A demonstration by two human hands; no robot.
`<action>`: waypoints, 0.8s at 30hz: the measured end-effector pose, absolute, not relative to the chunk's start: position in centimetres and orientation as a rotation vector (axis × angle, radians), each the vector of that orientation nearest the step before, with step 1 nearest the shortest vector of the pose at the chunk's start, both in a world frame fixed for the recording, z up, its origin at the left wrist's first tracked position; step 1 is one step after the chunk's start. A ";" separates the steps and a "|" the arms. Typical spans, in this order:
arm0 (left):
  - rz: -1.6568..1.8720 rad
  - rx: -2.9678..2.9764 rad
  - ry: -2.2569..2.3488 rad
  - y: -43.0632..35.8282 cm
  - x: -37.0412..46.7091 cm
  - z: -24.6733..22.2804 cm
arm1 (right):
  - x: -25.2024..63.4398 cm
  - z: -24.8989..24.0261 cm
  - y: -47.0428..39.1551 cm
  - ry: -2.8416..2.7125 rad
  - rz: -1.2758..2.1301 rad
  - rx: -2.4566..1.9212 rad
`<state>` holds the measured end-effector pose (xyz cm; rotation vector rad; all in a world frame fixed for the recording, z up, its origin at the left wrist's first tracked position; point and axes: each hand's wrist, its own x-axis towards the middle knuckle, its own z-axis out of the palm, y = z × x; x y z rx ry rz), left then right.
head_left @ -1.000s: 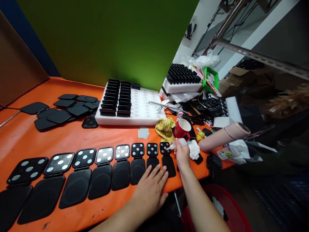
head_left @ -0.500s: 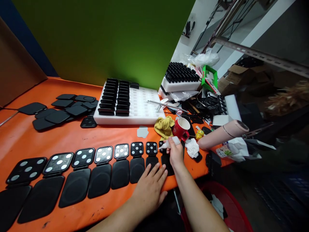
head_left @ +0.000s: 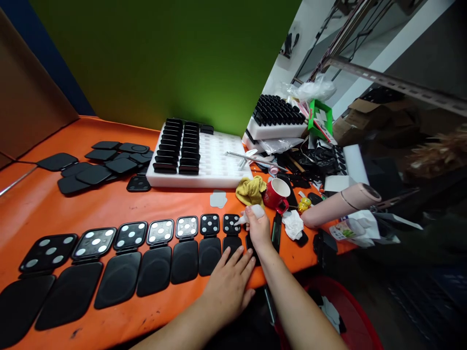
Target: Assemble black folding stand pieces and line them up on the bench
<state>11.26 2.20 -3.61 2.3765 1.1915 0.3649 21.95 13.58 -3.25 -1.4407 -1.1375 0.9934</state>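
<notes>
A small white squeeze bottle is gripped in my right hand, its narrow nozzle pointing left at a black square panel dotted with silvery discs. Whether the tip touches the panel I cannot tell. My left hand lies flat with fingers stretched, fingertips on the lower black flaps near the row's right end. Leftward runs a row of opened hinged black cases, each with a dotted upper panel and a plain lower flap. My right hand hides part of the row's end.
Behind the row stands a white foam tray holding black folded pieces. Loose black plates are piled at left. To the right are a yellow cloth, a red mug, crumpled tissue and a pink flask.
My right hand has moved the bottle slightly left, from the end panel to the panel beside it. My left hand stays nearly in place. The whole view has shifted a little.
</notes>
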 end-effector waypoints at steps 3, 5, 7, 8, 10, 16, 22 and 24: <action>0.388 2.365 1.193 2.1 11.2 -3.4 | 21.6 -3.3 14.2 -1.120 1.001 -1.426; 0.414 2.348 1.202 2.0 11.2 -3.4 | 21.2 -3.3 14.6 -1.121 1.000 -1.414; 0.427 2.338 1.208 2.0 11.2 -3.5 | 20.8 -3.4 15.0 -1.127 0.992 -1.409; 0.427 2.338 1.209 2.0 11.2 -3.5 | 20.7 -3.4 15.1 -1.129 0.986 -1.408; 0.423 2.342 1.203 2.0 11.3 -3.6 | 20.7 -3.4 15.3 -1.128 0.976 -1.406; 0.539 2.252 1.252 2.0 11.0 -2.7 | 20.8 -2.7 15.0 -1.110 1.018 -1.378; 0.666 2.234 1.376 1.1 7.2 -1.0 | 17.8 -2.4 13.6 -1.182 1.139 -1.335; 0.655 2.283 1.434 0.5 5.4 -1.3 | 16.7 -2.6 13.2 -1.206 1.154 -1.334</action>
